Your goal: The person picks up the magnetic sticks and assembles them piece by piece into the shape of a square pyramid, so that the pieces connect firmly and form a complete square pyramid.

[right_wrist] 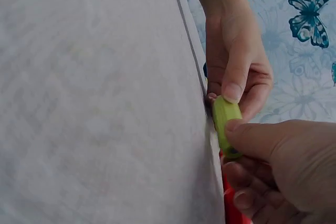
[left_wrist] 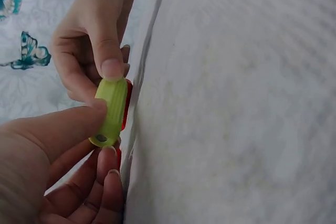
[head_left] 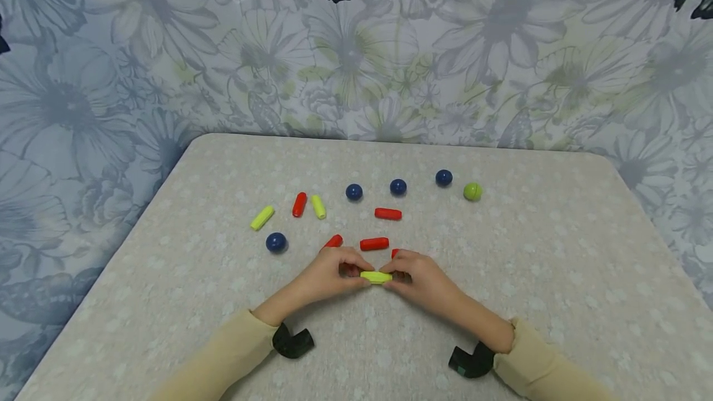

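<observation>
Yellow-green rod, held level just above the table near its front middle, one end pinched by the left hand, the other by the right hand; fingers curled. Red rods just beyond; blue balls farther back.

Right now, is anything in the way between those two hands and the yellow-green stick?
Nothing visible. Both the left hand and the right hand already pinch the yellow-green stick, one at each end, just above the table. The red sticks lie behind it.
</observation>
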### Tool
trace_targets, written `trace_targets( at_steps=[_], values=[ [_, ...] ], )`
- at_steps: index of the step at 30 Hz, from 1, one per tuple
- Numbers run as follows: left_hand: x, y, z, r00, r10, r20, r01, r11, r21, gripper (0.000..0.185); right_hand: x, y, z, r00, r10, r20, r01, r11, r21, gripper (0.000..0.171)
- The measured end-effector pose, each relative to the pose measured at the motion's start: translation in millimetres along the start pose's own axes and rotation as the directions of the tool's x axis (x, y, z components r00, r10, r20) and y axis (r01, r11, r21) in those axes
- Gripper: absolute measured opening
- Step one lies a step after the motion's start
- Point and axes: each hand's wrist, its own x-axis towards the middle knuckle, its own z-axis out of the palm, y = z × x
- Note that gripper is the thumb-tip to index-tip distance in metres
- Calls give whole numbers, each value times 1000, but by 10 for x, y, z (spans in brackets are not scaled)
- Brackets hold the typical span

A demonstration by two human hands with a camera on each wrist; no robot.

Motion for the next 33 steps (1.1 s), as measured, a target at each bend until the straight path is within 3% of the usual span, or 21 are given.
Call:
trace_targets(
  at_steps=[7,13,18,24,28,33],
  values=[
    [-6,-38,20,1000,-14,-5,14,1000,-7,15,-23,-47,-97,999,26,38,-23,998,-64,21],
    [-6,-38,39,999,-46,-27,46,999,-15,17,34,134,-440,986,81,-145,-91,994,-65,19],
    [-18,245,-27,998,-50,-26,49,999,-19,15,139,397,-712,936,129,-327,-139,990,-8,26],
    [-37,252,-41,998,-58,-30,58,998,-13,15,414,747,-858,850,238,-470,-234,970,68,40],
    [-30,378,-72,998,-64,-15,63,998,-21,15,573,935,-875,824,327,-463,-330,941,77,45],
    [-23,286,-40,997,-73,-16,72,997,-30,16,696,1066,-864,845,355,-401,-377,926,25,47]
  ],
)
